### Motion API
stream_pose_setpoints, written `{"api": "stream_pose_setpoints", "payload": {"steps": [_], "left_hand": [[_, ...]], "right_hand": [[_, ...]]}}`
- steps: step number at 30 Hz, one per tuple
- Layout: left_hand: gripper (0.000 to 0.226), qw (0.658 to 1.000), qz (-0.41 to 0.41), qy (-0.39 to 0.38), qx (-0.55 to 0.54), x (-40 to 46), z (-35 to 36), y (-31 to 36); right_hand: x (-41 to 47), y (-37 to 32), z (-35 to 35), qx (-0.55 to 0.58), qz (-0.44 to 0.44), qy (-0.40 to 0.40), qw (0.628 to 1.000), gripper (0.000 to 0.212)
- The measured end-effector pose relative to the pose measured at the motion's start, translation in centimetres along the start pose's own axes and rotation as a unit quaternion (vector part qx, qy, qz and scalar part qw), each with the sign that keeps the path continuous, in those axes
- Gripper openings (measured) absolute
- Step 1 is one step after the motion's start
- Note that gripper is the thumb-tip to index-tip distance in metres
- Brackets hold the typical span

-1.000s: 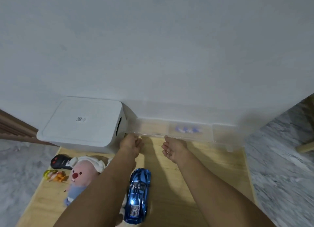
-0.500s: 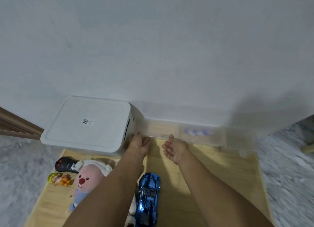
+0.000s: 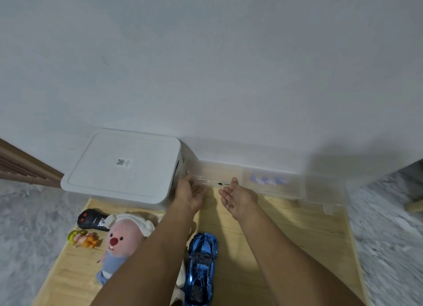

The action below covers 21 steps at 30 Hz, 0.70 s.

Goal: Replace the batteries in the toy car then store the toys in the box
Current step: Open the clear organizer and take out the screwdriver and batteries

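A shiny blue toy car (image 3: 202, 264) lies on the wooden board (image 3: 286, 241) between my forearms. Against the wall stands a white lidded storage box (image 3: 123, 168). Right of it sits a clear plastic compartment case (image 3: 270, 179) with small blue-topped items inside. My left hand (image 3: 190, 191) is open, palm up, at the case's left end beside the white box. My right hand (image 3: 240, 197) is also open, palm up, just in front of the case. Neither hand holds anything.
A pink plush toy (image 3: 123, 239), a black remote control (image 3: 90, 218) and a small yellow-orange toy figure (image 3: 83, 238) lie on the board's left side. Grey marbled floor surrounds the board. A white wall rises behind; wooden trim (image 3: 23, 166) is at far left.
Both hands have drawn back slightly from the clear case and turned palms up with fingers spread. The camera view has shifted, so everything sits further right in the frame.
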<state>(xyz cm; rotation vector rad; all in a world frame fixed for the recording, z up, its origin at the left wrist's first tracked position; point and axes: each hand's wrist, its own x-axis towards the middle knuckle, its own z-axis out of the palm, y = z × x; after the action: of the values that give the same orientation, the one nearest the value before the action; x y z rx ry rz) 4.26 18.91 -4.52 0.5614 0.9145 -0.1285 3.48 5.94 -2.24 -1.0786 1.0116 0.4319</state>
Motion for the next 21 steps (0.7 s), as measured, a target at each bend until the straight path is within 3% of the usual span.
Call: {"api": "stream_pose_setpoints", "payload": {"steps": [3,5,7,10,12,15,21], "left_hand": [[0.025,0.99,0.035,0.021,0.133,-1.7,0.0,-0.2],[0.024,0.95,0.091,0.075,0.29,-2.4,-0.2,-0.5],[0.028,0.87,0.176,0.109,0.447,-2.6,-0.6,-0.9],[0.04,0.703,0.313,0.072,0.634,-3.4,-0.9,-1.5],[0.053,0.614,0.354,0.038,0.705,-3.8,-0.8,-1.7],[0.062,0.536,0.323,0.008,0.78,-3.9,-1.0,-1.6],[0.074,0.468,0.239,-0.058,0.849,-3.5,-1.7,-1.3]], "right_hand": [[-0.3,-0.7,-0.1,0.005,-0.02,0.0,1.0,0.02],[-0.3,-1.2,-0.3,-0.004,-0.043,0.006,0.999,0.006],[-0.2,-1.4,-0.5,-0.032,-0.086,0.016,0.996,0.01],[0.0,-1.3,-0.9,-0.114,-0.178,0.037,0.977,0.022],[0.5,-1.0,-1.2,-0.176,-0.238,0.042,0.954,0.027],[1.0,-0.8,-1.9,-0.282,-0.316,0.031,0.905,0.03],[1.2,0.1,-2.2,-0.523,-0.428,0.03,0.737,0.033]]}}
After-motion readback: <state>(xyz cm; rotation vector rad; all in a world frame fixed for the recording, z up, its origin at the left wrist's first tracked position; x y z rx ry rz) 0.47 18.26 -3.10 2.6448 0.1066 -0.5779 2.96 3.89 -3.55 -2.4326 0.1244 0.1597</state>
